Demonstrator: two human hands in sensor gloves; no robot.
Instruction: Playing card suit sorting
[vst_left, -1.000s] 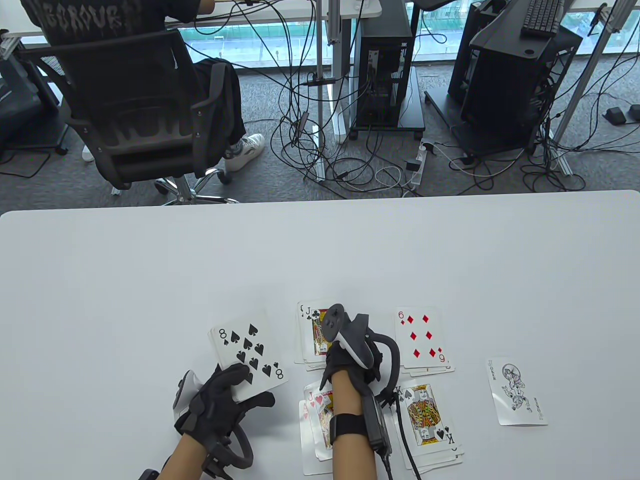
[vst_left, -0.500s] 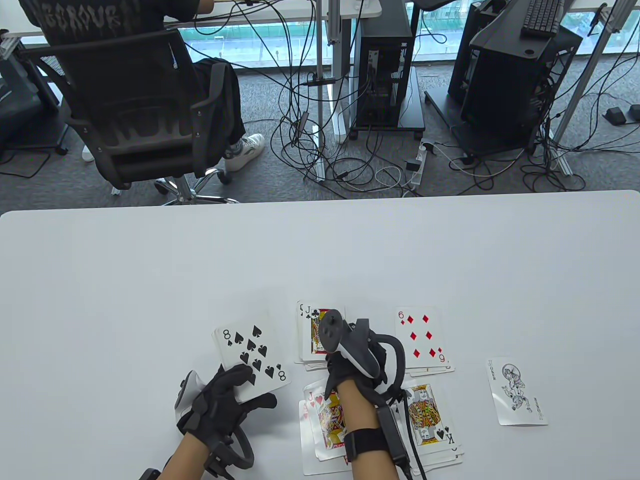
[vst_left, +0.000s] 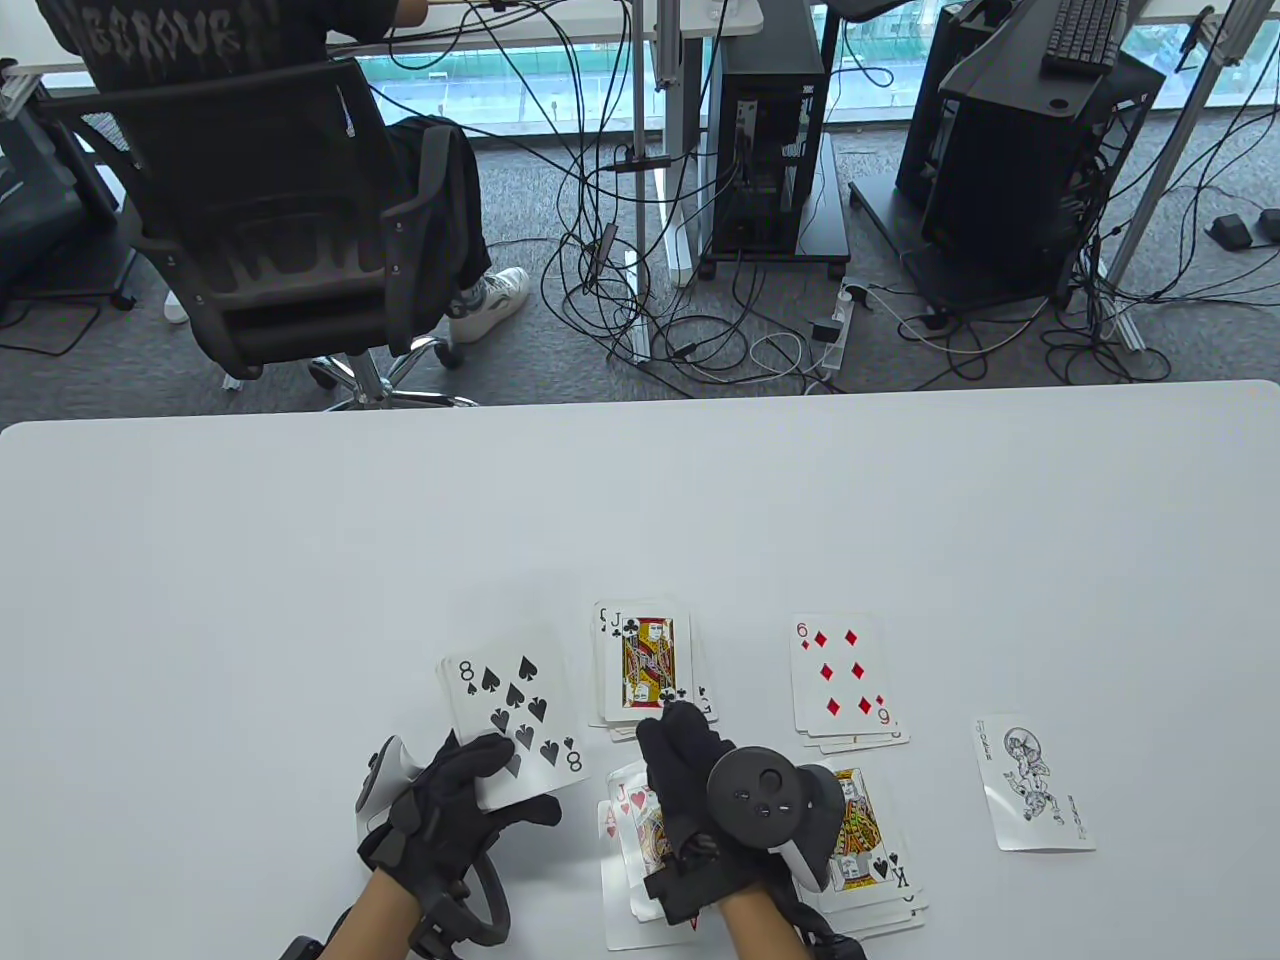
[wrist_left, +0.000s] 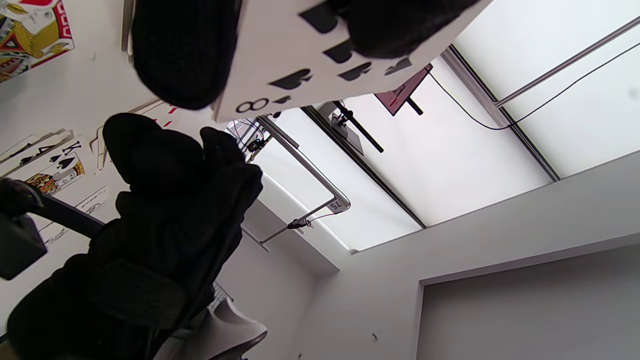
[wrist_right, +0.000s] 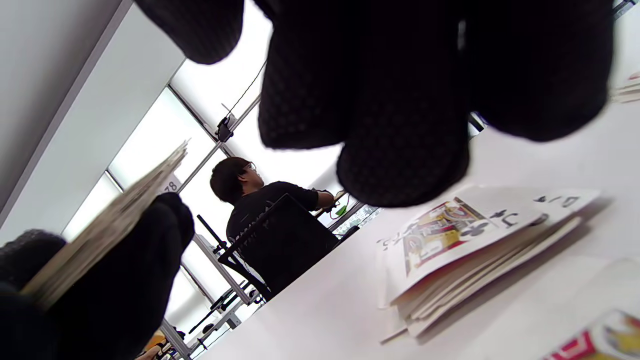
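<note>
The white worktop (vst_left: 300, 560) fills the lower half of the table view, with all the cards gathered near its front edge. Beyond it a person sits in a black chair (vst_left: 270, 210) with their back to the camera, and cables (vst_left: 680, 330) trail across the grey floor by a computer tower (vst_left: 765, 140).

The left hand (vst_left: 455, 805) grasps a held deck (vst_left: 515, 715) with the 8 of spades face up, thumb under one edge and fingers curled over the face; the left wrist view shows the same grip from below.

The right hand (vst_left: 690, 775) hovers with curled fingers holding nothing, above the front of the club pile (vst_left: 648, 665), whose top card is the jack. The right wrist view shows its fingertips (wrist_right: 400, 150) just above that pile, apart from it.

Under the right wrist lies the heart pile (vst_left: 632, 830), jack on top. Just right of it is the spade pile (vst_left: 865, 845), topped by the king and partly hidden by the tracker. Behind that sits the diamond pile (vst_left: 845, 680), a 6 showing. A single joker (vst_left: 1032, 785) lies alone, well to the right of the piles.
</note>
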